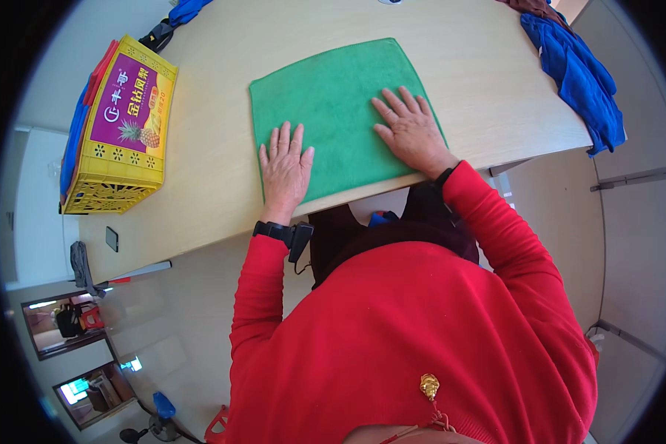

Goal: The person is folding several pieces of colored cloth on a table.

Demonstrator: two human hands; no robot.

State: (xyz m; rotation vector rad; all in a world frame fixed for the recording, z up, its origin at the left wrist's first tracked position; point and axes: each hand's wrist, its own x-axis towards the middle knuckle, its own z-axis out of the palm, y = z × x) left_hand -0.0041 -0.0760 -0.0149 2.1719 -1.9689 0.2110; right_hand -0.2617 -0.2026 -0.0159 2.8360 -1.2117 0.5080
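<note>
A green cloth, roughly square, lies spread flat on the pale wooden table, close to its near edge. My left hand rests palm down on the cloth's near left part, fingers stretched out toward the far side. On the right part of the cloth my right hand lies flat too, its fingers spread and pointing up and left. Neither hand holds anything. A black strap with a small device circles my left wrist, and a black band sits on the right one.
A yellow plastic crate with a purple panel and cloths inside stands at the table's left. Near it lies a dark phone. Blue cloth hangs over the right edge. Grey fabric hangs at the left corner.
</note>
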